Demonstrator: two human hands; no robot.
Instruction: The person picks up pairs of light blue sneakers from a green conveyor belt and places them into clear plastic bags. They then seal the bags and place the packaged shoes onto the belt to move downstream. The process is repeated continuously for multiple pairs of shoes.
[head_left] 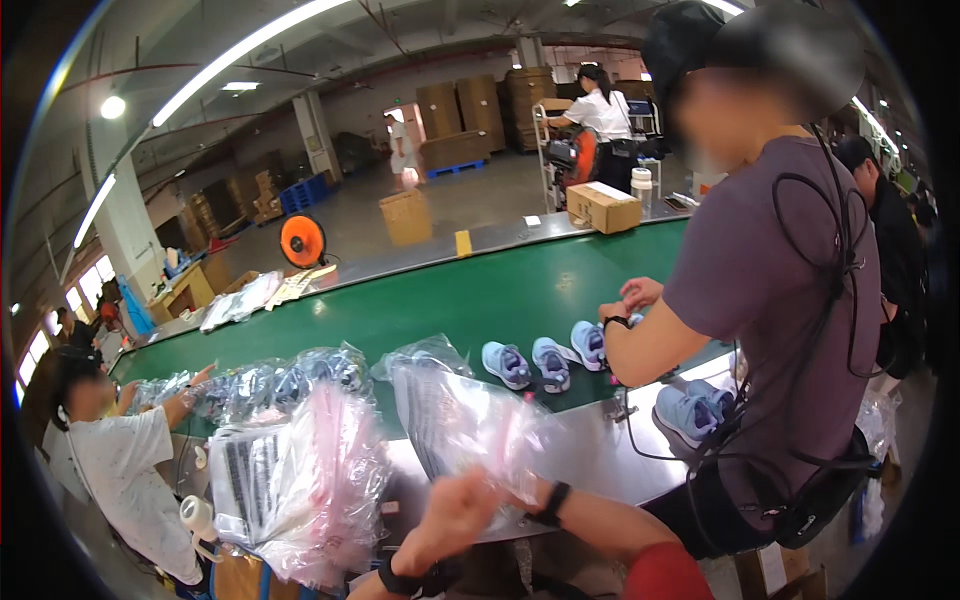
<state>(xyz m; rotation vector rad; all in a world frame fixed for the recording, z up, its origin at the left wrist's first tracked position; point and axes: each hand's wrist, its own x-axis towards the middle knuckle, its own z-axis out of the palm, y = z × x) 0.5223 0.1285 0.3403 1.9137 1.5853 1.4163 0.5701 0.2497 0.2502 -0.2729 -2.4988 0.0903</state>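
Bags point(450, 415) across metal ledge point(590, 445) edge | left hand point(460, 508) curled, right hand point(526, 490) half-hidden, grips unclear | wide green belt point(450, 310) beyond

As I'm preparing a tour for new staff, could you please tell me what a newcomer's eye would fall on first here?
Probably the long green belt sweeping across the middle, with a row of pale blue shoes along its near side, right of centre. The bright orange fan stands out at the belt's far side, towards the left. Nearer, glossy clear plastic bags catch the light at lower left.
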